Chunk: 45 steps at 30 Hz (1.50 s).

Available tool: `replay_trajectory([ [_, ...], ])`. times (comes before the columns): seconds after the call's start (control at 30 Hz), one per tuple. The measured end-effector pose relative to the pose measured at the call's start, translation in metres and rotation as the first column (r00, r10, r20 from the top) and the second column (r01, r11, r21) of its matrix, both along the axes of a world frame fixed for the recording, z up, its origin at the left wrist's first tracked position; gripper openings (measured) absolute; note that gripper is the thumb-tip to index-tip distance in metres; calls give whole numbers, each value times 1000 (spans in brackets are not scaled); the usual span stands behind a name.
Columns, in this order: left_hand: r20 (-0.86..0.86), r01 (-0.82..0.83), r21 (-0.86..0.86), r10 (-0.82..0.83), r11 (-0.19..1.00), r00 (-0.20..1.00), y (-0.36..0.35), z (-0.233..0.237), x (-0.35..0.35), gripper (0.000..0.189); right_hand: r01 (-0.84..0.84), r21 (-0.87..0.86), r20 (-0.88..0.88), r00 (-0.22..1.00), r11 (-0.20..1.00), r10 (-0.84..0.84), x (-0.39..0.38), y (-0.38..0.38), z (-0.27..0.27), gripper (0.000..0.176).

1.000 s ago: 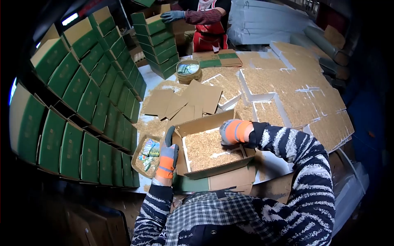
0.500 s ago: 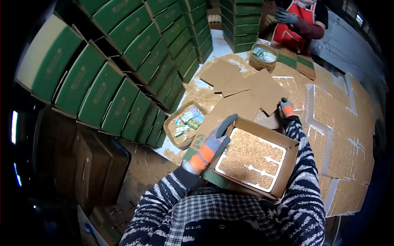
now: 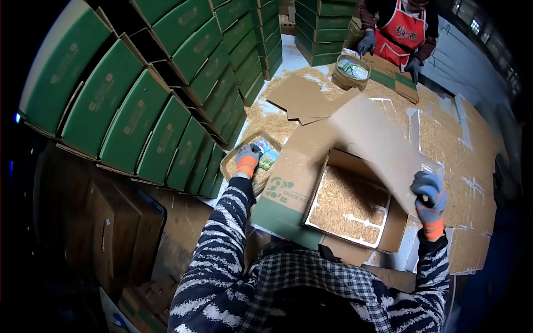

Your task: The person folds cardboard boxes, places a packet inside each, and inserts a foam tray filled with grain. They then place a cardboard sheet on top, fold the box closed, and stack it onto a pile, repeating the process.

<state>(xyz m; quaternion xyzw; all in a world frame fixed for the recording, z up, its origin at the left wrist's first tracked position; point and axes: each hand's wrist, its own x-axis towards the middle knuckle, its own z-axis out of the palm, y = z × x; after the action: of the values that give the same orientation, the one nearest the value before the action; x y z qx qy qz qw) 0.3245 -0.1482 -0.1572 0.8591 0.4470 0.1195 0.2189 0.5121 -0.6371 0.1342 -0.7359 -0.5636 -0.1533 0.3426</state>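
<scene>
A tan cardboard sheet (image 3: 377, 139) is tilted over the open box, its lower right edge in the closed, gloved fingers of my right hand (image 3: 430, 197). The cardboard box (image 3: 397, 225) rests in front of me on a flattened green and brown carton (image 3: 286, 213). Tan wood shavings (image 3: 344, 208) with a white frame-like divider fill it. My left hand (image 3: 248, 157), in a grey and orange glove, reaches into an oval basket (image 3: 227, 166). Its fingers are closed at the edge of the printed packets (image 3: 270, 155).
Stacked green boxes (image 3: 133, 122) rise on the left. Loose cardboard sheets (image 3: 300, 97) lie ahead, near a second basket of packets (image 3: 350, 80). Shavings-filled panels (image 3: 455, 161) spread along the right. Across the table, a person in a red apron (image 3: 400, 36) has gloved hands at a carton.
My left hand has left the box and moved into the basket. My right hand has lifted a cardboard sheet and brought it nearer. The other person's hands have lowered to the carton.
</scene>
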Motion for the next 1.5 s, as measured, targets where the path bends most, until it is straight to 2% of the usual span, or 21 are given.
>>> replay_trajectory([
  [0.13,38,45,-119,-41,992,998,4,20,-4,23,-238,-422,22,962,875,272,-43,11,-13,15],
  [0.27,650,125,-324,125,938,749,-36,85,-3,16,-119,-693,16,983,711,180,-44,-5,-49,10],
  [0.4,696,454,297,-516,840,499,-138,223,4,17,10,-862,88,987,507,131,-56,-7,-73,13],
  [0.47,417,732,440,-840,521,348,-191,256,7,12,36,-911,130,971,412,201,-56,-7,-67,16],
  [0.53,-219,945,266,-943,190,251,-224,234,12,14,-181,-820,-108,981,543,164,-57,-6,-51,25],
  [0.57,-656,988,12,-744,157,126,-229,229,22,24,-279,-772,-263,958,571,112,-57,-9,-26,39],
  [0.6,-658,988,21,-742,156,131,-227,233,18,24,-272,-772,-254,961,574,113,-59,-17,-12,39],
  [0.63,-170,951,141,-940,274,296,-217,237,9,29,-131,-558,-252,967,819,-18,-62,-27,-4,45],
  [0.67,375,888,174,-863,425,339,-206,243,-1,35,53,-288,-291,946,956,-140,-63,-35,-2,51],
  [0.77,765,747,-129,-414,653,494,-168,207,-24,43,307,44,-432,864,951,-259,-39,-78,-43,60],
  [0.8,781,711,-348,-230,611,581,-159,187,-30,44,305,50,-434,864,951,-254,-36,-85,-68,60],
  [0.87,532,503,-803,6,320,847,-181,177,-41,46,198,-122,-882,429,973,-198,-40,-91,-116,60],
  [0.9,442,512,-783,-264,352,857,-186,162,-39,50,131,-171,-912,354,977,-207,-42,-84,-132,65],
  [0.97,545,589,-778,-232,221,806,-213,149,-41,64,78,-306,-883,349,949,-313,-57,-63,-143,70],
  [1.07,397,504,-657,-312,560,863,-237,120,-31,85,124,-330,-847,398,936,-352,-82,-46,-164,76],
  [1.17,552,568,-665,-193,485,811,-233,105,-44,88,242,-40,-888,436,969,-145,-83,-42,-180,90],
  [1.27,157,416,184,-444,891,882,-215,82,-47,73,244,167,-856,516,955,18,-93,-15,-146,90],
  [1.3,246,405,123,-423,906,872,-211,81,-46,74,237,179,-828,560,955,17,-93,-6,-129,88],
  [1.37,824,666,-474,23,575,567,-196,126,-45,75,167,309,-804,571,936,164,-97,19,-68,83],
  [1.43,953,848,-290,53,444,298,-173,212,-63,77,82,482,-757,540,872,368,-95,51,-15,74],
  [1.5,981,866,-3,-168,500,100,-145,313,-103,88,48,497,-790,439,866,429,-67,71,18,59],
])
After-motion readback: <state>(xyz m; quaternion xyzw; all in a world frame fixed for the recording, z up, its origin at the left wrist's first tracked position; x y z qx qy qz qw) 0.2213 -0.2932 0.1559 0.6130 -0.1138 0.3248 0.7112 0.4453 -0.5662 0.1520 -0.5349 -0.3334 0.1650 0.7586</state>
